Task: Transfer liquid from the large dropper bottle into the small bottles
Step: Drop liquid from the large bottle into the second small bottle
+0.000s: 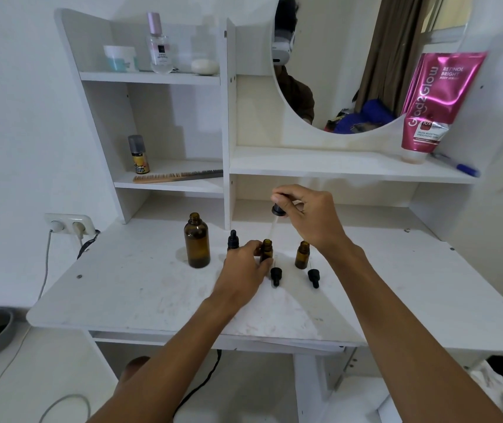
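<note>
Right hand (308,215) is up above the white desk top (140,288), fingers pinched shut on the black rubber-capped dropper (278,209), its clear glass tube (272,228) pointing down at the open mouth of a small amber glass bottle (267,250). Left hand (245,270) is wrapped around that small bottle, steadying it on the desk. Take that bottle as the marker: the large amber glass bottle (197,241) stands uncapped to its left, with a small bottle wearing its black dropper cap (233,239) between the two, just behind the left hand. To the right stands a second open small amber bottle (302,254). In front, nearer the person, two black droppers lie flat on the desk, one (276,275) just beside the left thumb, the other (313,277) further right.
</note>
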